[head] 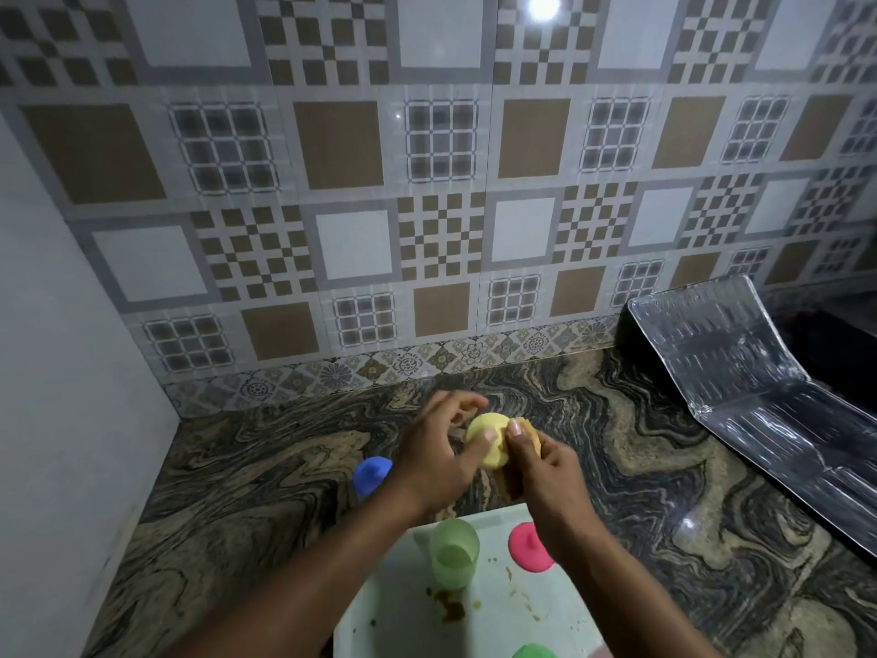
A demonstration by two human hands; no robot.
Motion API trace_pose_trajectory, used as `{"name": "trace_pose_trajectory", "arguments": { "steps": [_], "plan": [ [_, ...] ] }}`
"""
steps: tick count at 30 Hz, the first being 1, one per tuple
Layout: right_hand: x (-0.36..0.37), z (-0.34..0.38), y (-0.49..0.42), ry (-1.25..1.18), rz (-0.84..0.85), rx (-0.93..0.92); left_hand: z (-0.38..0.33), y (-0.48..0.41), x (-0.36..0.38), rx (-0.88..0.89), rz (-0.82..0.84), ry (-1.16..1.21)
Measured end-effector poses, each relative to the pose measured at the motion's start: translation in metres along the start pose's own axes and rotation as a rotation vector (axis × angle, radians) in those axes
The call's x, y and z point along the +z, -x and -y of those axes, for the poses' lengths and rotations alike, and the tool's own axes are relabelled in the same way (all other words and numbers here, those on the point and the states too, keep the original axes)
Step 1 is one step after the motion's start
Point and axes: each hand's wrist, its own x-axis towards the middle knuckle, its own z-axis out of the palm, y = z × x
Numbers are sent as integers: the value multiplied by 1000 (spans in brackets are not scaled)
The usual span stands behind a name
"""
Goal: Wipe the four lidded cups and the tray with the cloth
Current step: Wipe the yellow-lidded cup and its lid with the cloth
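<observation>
Both hands hold a yellow lidded cup (489,441) above the counter, just beyond the tray. My left hand (434,455) grips its left side with the thumb on the lid. My right hand (541,460) grips its right side, thumb on the lid's edge. A blue-lidded cup (372,474) stands on the counter to the left, partly behind my left wrist. On the pale green tray (394,619) stand an open green cup (454,553) and a pink lid (529,546). A green lid (534,652) shows at the bottom edge. Brown smears dirty the tray. No cloth is visible.
The marbled stone counter (265,486) ends at a patterned tiled wall behind and a plain wall (61,420) on the left. A shiny ribbed metal sheet (740,387) leans at the right over a dark area.
</observation>
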Motion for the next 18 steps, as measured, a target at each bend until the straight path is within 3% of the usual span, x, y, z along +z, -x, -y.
{"name": "trace_pose_trajectory", "arguments": {
  "steps": [2, 4, 7, 10, 13, 18],
  "plan": [
    [-4, 2, -3, 11, 19, 22, 6, 1, -8, 129, 131, -142],
    [-4, 2, -4, -2, 31, 48, 7, 0, -12, 152, 116, -143],
    [-2, -4, -7, -67, 17, 136, 8, 2, -14, 119, 79, -97],
    [-9, -2, -14, -240, -141, 292, 10, 6, -12, 21, 32, -76],
    [-18, 5, -16, -373, -257, 321, 14, 8, -12, -48, -31, -42],
    [-1, 1, -6, -327, -131, 299, 13, 10, -4, -31, -147, -77]
  ]
}}
